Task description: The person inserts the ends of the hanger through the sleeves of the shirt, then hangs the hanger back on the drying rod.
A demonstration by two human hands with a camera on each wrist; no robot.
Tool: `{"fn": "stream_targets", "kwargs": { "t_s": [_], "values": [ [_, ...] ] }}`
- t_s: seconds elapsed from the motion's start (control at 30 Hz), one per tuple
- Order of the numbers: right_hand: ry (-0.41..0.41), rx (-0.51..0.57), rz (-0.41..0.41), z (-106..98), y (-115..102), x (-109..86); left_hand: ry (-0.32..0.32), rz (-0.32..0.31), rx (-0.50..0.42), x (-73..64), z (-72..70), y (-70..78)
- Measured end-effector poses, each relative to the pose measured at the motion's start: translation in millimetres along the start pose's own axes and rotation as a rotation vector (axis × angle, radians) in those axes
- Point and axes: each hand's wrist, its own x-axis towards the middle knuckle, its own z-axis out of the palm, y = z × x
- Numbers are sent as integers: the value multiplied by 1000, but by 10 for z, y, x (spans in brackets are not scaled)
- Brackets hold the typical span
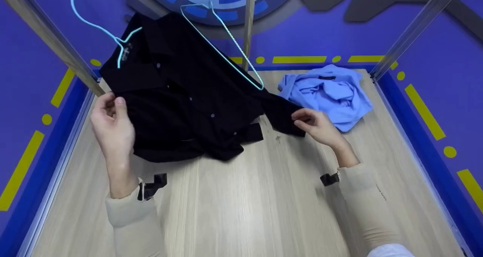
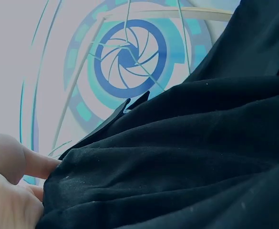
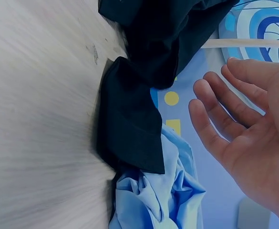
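Note:
A black button-up shirt (image 1: 177, 91) is raised at the left, with its lower part and sleeves hanging toward the table. A light-blue hanger (image 1: 117, 39) pokes out of its collar, its hook free in the air; the rest of that hanger is hidden in the cloth. My left hand (image 1: 115, 126) grips the shirt's left edge, fingers partly behind the fabric (image 2: 168, 157). Near the dangling sleeve (image 3: 129, 119), my right hand (image 3: 253, 124) is held apart from the cloth, fingers loosely bent and holding nothing.
A second light-blue hanger (image 1: 236, 42) hangs at the back, close to the shirt. A crumpled blue shirt (image 1: 328, 94) lies at the table's back right. Posts (image 1: 415, 30) stand at the corners of the wooden table (image 1: 241, 204).

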Motion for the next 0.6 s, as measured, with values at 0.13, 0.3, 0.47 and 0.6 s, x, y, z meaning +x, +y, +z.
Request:
{"fn": "stream_targets", "kwargs": {
  "t_s": [0.13, 0.3, 0.47, 0.6],
  "values": [
    [-1, 0, -5, 6, 19, 1, 17, 40, 25, 29, 6, 49],
    [-9, 25, 1, 18, 51, 1, 44, 86, 74, 45, 39, 125],
    [-10, 30, 9, 28, 74, 5, 56, 97, 106, 34, 46, 189],
    [-8, 38, 13, 26, 101, 4, 57, 126, 101, 48, 54, 230]
  ]
}}
